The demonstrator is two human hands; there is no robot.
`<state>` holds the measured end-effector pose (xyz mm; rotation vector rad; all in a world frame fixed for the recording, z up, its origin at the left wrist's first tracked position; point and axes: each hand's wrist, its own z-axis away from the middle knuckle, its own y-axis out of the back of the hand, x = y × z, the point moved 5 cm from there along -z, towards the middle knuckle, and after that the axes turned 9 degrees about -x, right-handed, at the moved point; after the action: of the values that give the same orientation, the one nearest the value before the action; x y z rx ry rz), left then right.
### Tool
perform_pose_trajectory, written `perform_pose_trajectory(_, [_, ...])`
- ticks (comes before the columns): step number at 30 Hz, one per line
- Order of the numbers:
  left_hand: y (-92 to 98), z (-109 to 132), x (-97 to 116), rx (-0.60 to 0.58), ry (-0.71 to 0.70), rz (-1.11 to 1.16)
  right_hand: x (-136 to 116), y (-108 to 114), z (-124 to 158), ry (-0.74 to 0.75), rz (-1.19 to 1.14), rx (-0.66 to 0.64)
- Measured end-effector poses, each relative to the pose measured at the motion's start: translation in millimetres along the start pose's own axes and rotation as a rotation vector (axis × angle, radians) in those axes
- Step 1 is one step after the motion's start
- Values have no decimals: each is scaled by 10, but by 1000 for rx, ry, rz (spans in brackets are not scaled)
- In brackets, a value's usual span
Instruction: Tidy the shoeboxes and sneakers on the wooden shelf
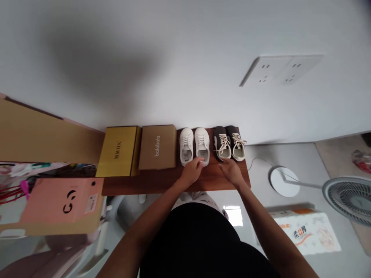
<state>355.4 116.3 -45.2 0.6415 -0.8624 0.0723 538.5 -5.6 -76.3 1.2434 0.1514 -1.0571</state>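
Note:
A pair of white sneakers (pixel 194 145) stands on a dark wooden shelf (pixel 162 181), toes toward the wall. To their right is a pair of dark grey sneakers (pixel 228 143) with cream laces. My left hand (pixel 191 171) touches the heel of the right white sneaker, its fingers curled against it. Just behind the heels of the grey pair, my right hand (pixel 232 170) hovers or rests on the shelf with its fingers loosely extended.
A brown "balabala" shoebox (pixel 158 146) and a yellow "MMOK" box (pixel 118 150) stand left of the shoes. A pink box (pixel 58 200) sits lower left. A floor fan (pixel 346 199) and a printed package (pixel 307 231) are on the right.

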Motion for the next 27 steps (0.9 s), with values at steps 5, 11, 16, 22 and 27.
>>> perform_pose_trajectory(5, [221,930,-1229,129,262,381,-468,-945,334,-77,-484,-244])
perform_pose_trajectory(11, [908,1707,-2640,647,575,1114,-1107,-2123,507,-345,-896,-525])
perform_pose_trajectory(16, [1698,1717,-3224,792,574,1281,-1643,-2539,126,-345,-890,-444])
perform_pose_trajectory(22, [2011,1618,-3316,786,544,1273,-2015,-2717,-125,-331,-1131,-78])
perform_pose_trajectory(27, [2350,2055,-3240,982,339,654,-2192,-2615,277,-169,-1279,506])
